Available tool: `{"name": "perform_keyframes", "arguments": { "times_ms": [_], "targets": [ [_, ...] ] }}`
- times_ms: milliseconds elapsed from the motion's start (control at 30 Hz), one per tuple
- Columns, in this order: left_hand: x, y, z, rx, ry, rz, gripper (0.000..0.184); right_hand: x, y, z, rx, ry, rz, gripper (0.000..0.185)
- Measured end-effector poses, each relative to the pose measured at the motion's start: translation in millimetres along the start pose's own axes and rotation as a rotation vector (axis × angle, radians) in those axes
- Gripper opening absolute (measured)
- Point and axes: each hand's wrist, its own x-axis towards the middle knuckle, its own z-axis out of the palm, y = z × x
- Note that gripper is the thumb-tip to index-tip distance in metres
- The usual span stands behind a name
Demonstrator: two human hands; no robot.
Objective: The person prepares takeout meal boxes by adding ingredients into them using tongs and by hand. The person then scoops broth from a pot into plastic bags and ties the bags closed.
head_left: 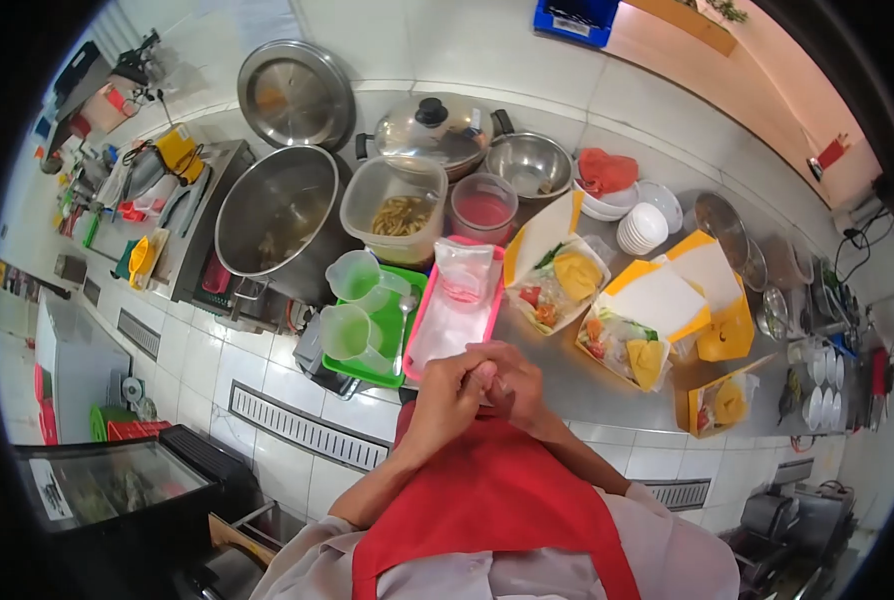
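Note:
My left hand [451,394] and my right hand [516,385] are clasped together in front of the red apron, at the counter's front edge. Their fingers are folded against each other, and nothing else shows between them. Just beyond them lies a pink-rimmed tray [449,343] with a clear plastic bag [464,275] on it. Left of it, a green tray [390,330] holds two measuring jugs and a spoon. Several yellow takeaway boxes [622,345] stand open to the right, filled with food.
A large steel pot [235,225] stands at the left, beside a plastic tub [395,235] of brownish food and a container of red liquid [485,208]. Behind are a lidded pan [432,150] and a steel bowl [529,160]. White bowls [643,228] stand behind the boxes.

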Motion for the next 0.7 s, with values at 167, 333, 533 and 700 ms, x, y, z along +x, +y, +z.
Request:
{"name": "perform_keyframes", "arguments": {
  "times_ms": [167,333,533,700],
  "targets": [
    [9,-9,-2,0.03,-0.131,-0.091,0.018,5,27,-46,-0.22,0.122,0.213,0.016],
    [-8,-44,-21,0.139,-0.093,-0.233,0.019,37,69,-85,-0.431,0.242,0.173,0.017],
    [-34,-67,-45,0.22,0.092,-0.285,0.021,64,109,-97,-0.496,0.082,0.13,0.015],
    [-42,-68,-53,0.188,0.176,-0.29,0.02,87,110,-75,-0.751,0.156,0.191,0.013]
  ]
}}
